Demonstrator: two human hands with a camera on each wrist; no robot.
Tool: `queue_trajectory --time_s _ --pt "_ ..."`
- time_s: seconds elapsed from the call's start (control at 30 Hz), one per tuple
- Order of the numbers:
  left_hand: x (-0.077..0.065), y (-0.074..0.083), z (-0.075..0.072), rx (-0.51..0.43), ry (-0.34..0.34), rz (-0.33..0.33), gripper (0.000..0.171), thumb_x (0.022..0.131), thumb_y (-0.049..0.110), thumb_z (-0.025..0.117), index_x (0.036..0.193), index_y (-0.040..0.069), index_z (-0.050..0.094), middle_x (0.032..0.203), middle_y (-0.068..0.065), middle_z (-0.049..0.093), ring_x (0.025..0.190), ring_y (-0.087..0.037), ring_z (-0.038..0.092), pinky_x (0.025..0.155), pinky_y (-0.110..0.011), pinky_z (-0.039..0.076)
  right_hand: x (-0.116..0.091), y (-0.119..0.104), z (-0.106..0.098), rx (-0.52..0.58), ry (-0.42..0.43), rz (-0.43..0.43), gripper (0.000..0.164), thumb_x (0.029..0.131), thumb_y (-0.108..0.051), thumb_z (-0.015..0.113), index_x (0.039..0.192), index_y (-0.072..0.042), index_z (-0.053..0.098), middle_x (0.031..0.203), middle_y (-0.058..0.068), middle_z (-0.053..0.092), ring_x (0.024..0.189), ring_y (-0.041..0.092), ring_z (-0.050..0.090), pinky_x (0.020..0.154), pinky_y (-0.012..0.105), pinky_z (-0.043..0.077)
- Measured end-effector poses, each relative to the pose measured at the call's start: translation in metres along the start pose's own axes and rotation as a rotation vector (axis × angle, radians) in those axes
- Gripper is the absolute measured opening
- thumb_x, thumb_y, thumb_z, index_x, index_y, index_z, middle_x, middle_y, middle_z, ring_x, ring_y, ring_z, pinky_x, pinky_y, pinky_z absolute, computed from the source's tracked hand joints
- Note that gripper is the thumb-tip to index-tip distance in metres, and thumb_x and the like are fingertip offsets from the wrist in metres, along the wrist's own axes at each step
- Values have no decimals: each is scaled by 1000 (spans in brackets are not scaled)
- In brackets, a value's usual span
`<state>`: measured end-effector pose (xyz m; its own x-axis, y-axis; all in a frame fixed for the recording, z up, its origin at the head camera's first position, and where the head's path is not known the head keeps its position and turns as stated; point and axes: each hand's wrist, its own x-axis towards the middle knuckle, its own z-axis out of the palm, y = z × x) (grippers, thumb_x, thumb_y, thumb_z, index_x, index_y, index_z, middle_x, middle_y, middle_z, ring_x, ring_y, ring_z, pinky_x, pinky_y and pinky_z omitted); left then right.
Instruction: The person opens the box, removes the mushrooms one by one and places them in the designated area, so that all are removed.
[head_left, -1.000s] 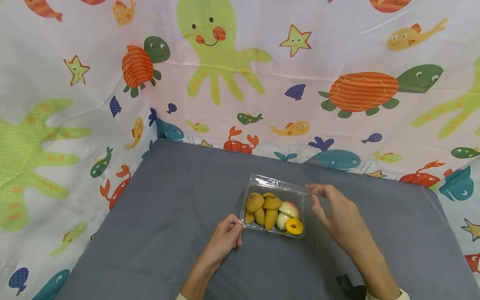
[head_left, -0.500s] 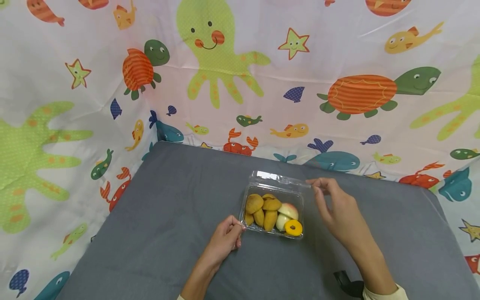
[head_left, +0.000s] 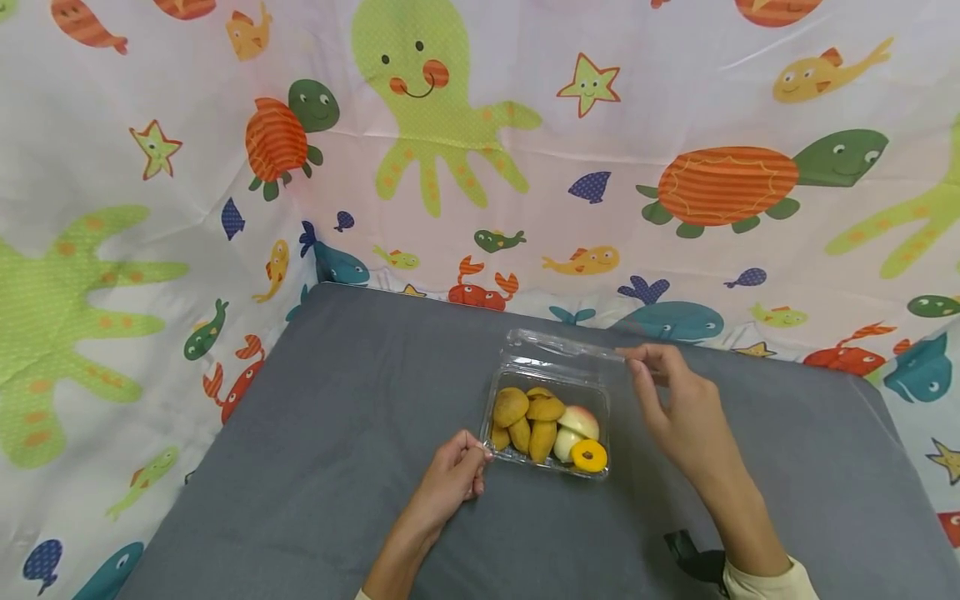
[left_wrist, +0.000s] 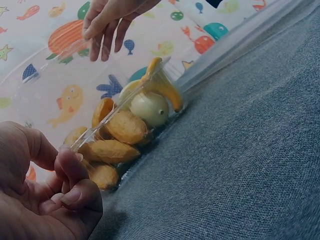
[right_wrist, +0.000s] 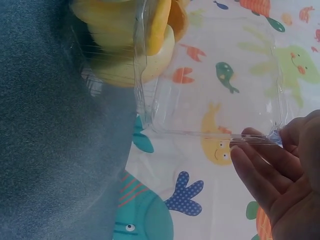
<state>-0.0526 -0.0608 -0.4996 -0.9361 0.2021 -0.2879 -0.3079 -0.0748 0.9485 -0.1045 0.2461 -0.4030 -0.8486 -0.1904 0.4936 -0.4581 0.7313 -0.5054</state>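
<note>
A clear plastic clamshell box [head_left: 543,469] sits on the grey cloth, its transparent lid [right_wrist: 215,132] tilted up from the back edge. Inside lie several brown mushroom-shaped pieces [head_left: 510,405], a pale mushroom-shaped piece [head_left: 579,420] with a reddish cap, and a yellow ring-shaped piece [head_left: 577,455]. My left hand [head_left: 452,473] pinches the box's near left corner between thumb and curled fingers. At the lid's raised right corner, my right hand [head_left: 684,412] pinches the plastic between thumb and fingertips, as the right wrist view also shows.
Grey cloth [head_left: 360,400] covers the tabletop. A white curtain [head_left: 510,192] printed with sea animals rises behind it and along its left side. Close to my right wrist is a black strap-like thing [head_left: 697,560].
My right hand has moved up and slightly away, swinging the lid higher and farther back from the box. My left hand has stayed at the near left corner.
</note>
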Motion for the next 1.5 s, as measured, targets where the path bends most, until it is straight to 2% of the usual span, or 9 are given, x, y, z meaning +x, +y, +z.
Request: queue_trajectory --time_s 0.23,0.5,0.87,0.93,1.03,1.1,1.17,1.27,1.5 --pt "1 0 1 -15 2 -4 8 102 6 52 100 0 57 74 0 53 60 -11 53 51 -18 37 3 1 0 -5 5 76 18 107 -13 65 121 -3 63 125 11 76 106 38 76 84 55 60" --pt "1 -3 -1 -39 -2 -3 8 102 5 51 98 1 56 74 0 50 59 -11 52 50 -17 36 3 7 5 83 2 129 21 109 -20 63 125 -6 63 125 8 76 116 32 74 90 48 58" --pt "3 -1 -1 -40 -12 6 9 103 7 52 100 0 57 73 0 52 60 -12 54 51 -18 35 10 12 6 71 17 121 28 103 -13 72 127 -6 60 125 8 76 112 30 75 87 48 60" --pt "3 -1 -1 -44 -13 8 9 103 6 52 99 0 57 74 0 52 60 -12 54 51 -18 36 13 14 8 78 29 126 28 103 -14 72 127 -7 60 124 6 77 111 28 75 85 44 61" --pt "4 -1 -1 -52 -14 10 8 103 6 53 99 0 57 74 0 53 60 -11 54 51 -18 36 16 19 11 102 40 151 28 104 -17 71 128 -8 60 122 4 78 107 26 77 83 26 61" --pt "4 -1 -1 -57 -16 10 8 103 6 53 100 0 57 73 0 53 60 -11 53 50 -18 34 19 22 13 124 44 171 28 105 -18 70 129 -8 60 120 3 78 103 25 78 81 14 57" --pt "4 -1 0 -61 -18 9 7 103 6 53 100 0 57 73 -1 53 60 -11 53 50 -18 33 20 24 16 136 50 191 28 105 -19 70 129 -8 61 119 5 79 98 26 79 79 6 52" --pt "3 -2 0 -64 -18 14 7 102 5 53 100 -1 57 74 -1 53 60 -11 54 49 -17 33 22 27 19 144 64 214 30 104 -18 71 130 -6 62 117 7 79 93 27 80 76 5 52" --pt "1 -4 -1 -41 -10 23 7 103 6 54 102 0 58 74 -2 54 61 -12 54 50 -18 35 22 31 27 128 57 300 34 105 -24 71 132 -6 64 118 8 78 96 28 79 73 5 52"
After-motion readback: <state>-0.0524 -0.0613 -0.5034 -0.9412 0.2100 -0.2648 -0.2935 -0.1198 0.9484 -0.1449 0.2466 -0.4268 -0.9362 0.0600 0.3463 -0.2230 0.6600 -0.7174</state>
